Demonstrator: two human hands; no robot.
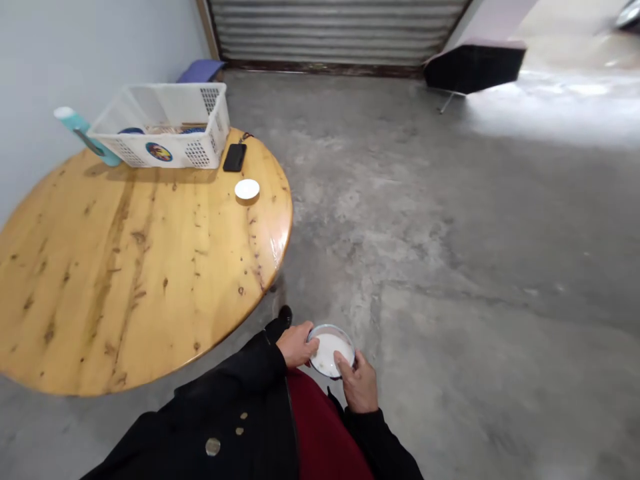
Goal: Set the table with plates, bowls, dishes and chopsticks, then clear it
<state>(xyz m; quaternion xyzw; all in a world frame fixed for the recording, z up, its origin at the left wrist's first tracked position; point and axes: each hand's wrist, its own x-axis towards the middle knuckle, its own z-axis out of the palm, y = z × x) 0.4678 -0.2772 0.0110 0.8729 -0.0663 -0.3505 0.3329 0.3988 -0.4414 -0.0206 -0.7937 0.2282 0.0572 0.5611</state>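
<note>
Both hands hold a small round bowl (327, 353) in front of my body, over the floor. Its rim looks bluish and its inside white; whether that white is the bowl or something in it, I cannot tell. My left hand (299, 345) grips the left edge, thumb over the rim. On the right edge, my right hand (361, 383) is closed with its thumb reaching over the rim. The fingers under the bowl are hidden. To the upper left, a white round lid or dish (247, 190) lies on the wooden table (165, 247).
At the table's back stand a white plastic basket (185, 150) with things inside and a turquoise bottle (87, 137). A black phone (235, 158) lies beside the basket. The table's curved edge is left of my hands. Grey concrete floor (450, 267) spreads right, toward a metal shutter (335, 30).
</note>
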